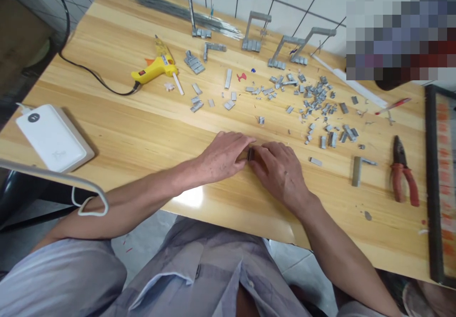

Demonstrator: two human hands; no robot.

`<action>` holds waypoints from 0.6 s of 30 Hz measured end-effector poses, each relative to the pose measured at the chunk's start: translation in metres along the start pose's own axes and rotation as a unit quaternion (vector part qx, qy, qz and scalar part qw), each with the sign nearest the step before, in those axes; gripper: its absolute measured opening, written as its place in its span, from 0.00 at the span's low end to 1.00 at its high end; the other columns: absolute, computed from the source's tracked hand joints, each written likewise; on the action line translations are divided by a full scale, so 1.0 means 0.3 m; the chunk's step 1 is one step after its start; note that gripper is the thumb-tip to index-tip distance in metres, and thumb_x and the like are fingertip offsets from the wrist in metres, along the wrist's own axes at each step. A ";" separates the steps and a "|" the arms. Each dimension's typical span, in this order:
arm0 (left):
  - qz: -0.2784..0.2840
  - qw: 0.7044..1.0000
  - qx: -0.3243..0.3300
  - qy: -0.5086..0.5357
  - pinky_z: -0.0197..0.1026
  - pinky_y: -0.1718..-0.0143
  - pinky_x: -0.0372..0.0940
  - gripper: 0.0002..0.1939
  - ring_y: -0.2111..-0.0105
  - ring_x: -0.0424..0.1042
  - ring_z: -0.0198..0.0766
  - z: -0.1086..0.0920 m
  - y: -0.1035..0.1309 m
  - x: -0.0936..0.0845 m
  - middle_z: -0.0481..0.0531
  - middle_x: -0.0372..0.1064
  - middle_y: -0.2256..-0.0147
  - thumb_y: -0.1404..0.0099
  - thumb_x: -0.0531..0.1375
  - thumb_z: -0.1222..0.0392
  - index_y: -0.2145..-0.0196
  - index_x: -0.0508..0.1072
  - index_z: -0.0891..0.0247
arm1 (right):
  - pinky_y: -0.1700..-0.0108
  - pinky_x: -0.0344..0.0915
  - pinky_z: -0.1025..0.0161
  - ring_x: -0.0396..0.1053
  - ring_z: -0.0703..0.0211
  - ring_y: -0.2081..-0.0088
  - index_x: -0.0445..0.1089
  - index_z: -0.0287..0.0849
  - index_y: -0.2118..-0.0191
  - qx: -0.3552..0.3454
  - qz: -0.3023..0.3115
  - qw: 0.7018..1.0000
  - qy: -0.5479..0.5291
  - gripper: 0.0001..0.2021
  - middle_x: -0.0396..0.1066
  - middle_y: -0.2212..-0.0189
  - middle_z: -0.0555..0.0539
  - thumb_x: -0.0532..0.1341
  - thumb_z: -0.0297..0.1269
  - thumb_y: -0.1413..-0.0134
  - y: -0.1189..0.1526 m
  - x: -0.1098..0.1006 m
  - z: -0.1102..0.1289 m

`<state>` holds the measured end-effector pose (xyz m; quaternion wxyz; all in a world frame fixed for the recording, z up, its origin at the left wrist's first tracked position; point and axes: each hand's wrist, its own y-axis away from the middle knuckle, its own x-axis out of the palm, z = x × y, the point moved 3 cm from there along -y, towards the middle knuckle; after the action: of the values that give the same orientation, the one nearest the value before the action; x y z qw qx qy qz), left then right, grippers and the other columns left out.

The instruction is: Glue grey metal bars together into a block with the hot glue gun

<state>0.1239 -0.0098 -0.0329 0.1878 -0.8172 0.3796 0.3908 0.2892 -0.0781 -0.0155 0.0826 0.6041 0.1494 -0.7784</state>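
Near the front middle of the wooden table [142, 131], my two hands meet over a small dark grey piece [251, 153], mostly covered by fingers. My left hand [223, 158] has its fingers closed at the left side of this piece. From the other side, the bent fingers and thumb of my right hand [283, 172] pinch it. To the right of my right hand lies a small flat grey strip [315, 161]. Beyond my hands are a scattered pile of small grey pieces [317, 98] and a lone grey bit [261, 120].
A yellow glue gun [153, 69] and white power bank [53, 139] lie left. Several grey bracket-shaped frames [251, 45] stand along the back, near a bundle of thin rods [160, 5]. Right are an L-shaped piece [356, 170], red-handled pliers [401, 174] and a black-framed board [432, 184].
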 end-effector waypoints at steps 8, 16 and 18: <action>0.005 1.000 -0.008 -0.024 0.55 0.44 0.65 0.25 0.47 0.74 0.54 -0.021 0.001 -0.010 0.62 0.75 0.48 0.33 0.64 0.62 0.40 0.70 0.66 | 0.55 0.62 0.53 0.70 0.46 0.56 0.74 0.43 0.47 -0.002 -0.024 0.999 0.022 0.12 0.77 0.56 0.40 0.61 0.37 0.32 0.019 -0.008 -0.008; 0.020 0.998 -0.006 -0.056 0.51 0.50 0.65 0.15 0.53 0.76 0.50 -0.024 -0.006 -0.014 0.58 0.77 0.55 0.32 0.61 0.63 0.48 0.75 0.64 | 0.57 0.59 0.53 0.69 0.46 0.59 0.77 0.42 0.54 -0.010 -0.031 0.999 0.032 0.08 0.76 0.59 0.40 0.62 0.38 0.32 0.007 0.003 -0.003; 0.028 0.998 -0.003 -0.059 0.49 0.52 0.64 0.13 0.55 0.76 0.49 -0.027 -0.008 -0.016 0.56 0.78 0.57 0.32 0.60 0.64 0.51 0.76 0.64 | 0.57 0.59 0.53 0.68 0.46 0.59 0.76 0.41 0.54 -0.007 -0.031 0.999 0.034 0.08 0.76 0.59 0.40 0.63 0.37 0.33 0.003 0.005 -0.001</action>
<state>0.1279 -0.0107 -0.0240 0.1959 -0.7825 0.3898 0.4444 0.2894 -0.0787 -0.0172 0.0577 0.6246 0.1758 -0.7587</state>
